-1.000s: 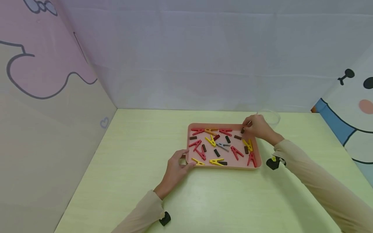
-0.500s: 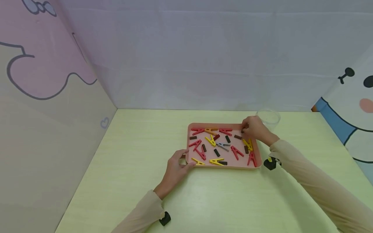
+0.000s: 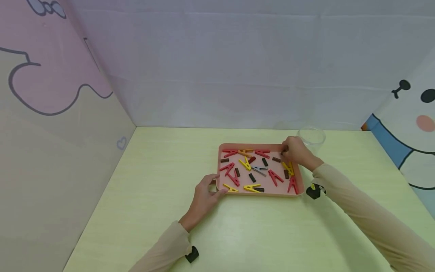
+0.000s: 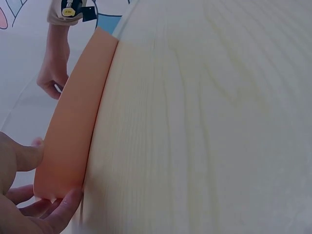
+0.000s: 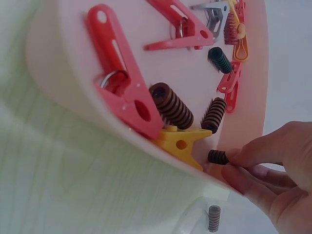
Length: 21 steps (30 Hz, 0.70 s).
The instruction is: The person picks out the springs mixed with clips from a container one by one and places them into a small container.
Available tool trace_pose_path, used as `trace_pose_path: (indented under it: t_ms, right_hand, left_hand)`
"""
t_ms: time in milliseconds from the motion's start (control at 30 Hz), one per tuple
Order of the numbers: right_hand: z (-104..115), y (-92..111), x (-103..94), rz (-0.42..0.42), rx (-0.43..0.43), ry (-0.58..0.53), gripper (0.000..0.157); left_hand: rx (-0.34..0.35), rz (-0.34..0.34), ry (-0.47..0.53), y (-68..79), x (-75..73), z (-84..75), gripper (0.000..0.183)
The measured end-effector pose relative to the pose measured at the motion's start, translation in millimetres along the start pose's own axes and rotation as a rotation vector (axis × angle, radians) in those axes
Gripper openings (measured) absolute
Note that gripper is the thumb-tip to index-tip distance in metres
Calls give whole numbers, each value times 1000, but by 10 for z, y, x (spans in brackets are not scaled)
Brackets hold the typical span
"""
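A shallow pink tray [image 3: 251, 146] holds several red, yellow and grey clothespins along with loose coil springs. My left hand [image 3: 205, 192] grips its near left corner, and in the left wrist view the thumb and fingers lie around the orange-pink tray wall [image 4: 78, 117]. At the far right corner, my right hand [image 3: 299, 151] is reaching inside the rim. Its thumb and fingers pinch one end of a small dark brown spring [image 5: 217, 157]. Beside that spring lie a yellow clothespin [image 5: 181, 145] and another brown spring [image 5: 214, 114].
Just behind the tray's far right corner stands a clear round container [image 3: 312, 138]; a spring [image 5: 214, 218] shows in it in the right wrist view. The pale wooden table [image 3: 163, 158] meets a white wall [image 3: 217, 75] at the back, with printed panels at both sides.
My right hand has shifted slightly left and lower into the tray's corner, showing more of the clear container. My left hand stays on the tray.
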State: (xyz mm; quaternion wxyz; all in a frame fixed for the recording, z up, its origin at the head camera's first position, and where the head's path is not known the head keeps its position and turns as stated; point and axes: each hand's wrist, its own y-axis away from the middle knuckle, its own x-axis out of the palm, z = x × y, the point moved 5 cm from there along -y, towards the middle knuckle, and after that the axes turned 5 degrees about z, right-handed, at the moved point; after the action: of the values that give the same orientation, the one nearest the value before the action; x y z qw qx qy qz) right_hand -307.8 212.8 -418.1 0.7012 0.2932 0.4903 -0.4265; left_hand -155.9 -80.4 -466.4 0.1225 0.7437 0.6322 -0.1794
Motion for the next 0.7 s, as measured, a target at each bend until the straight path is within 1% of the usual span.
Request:
trace_pose_path:
  t_ms: [233,367,467,700]
  right_hand:
    - [-1,37,-7,7,-20,-11,6]
    - [7,60,-44,4,-2,-63,3]
    - [7,80,-76,5,16,-104,3]
    - [19,139,-150,-8,27,-117,5]
  left_hand:
    - [2,-3,-3,-4,5,16,55]
    - [2,1,-1,-3,5,18,56]
    - [-2,-1,-4,-2,2,13,55]
    - [-14,-6,-9,18,3,-3,55]
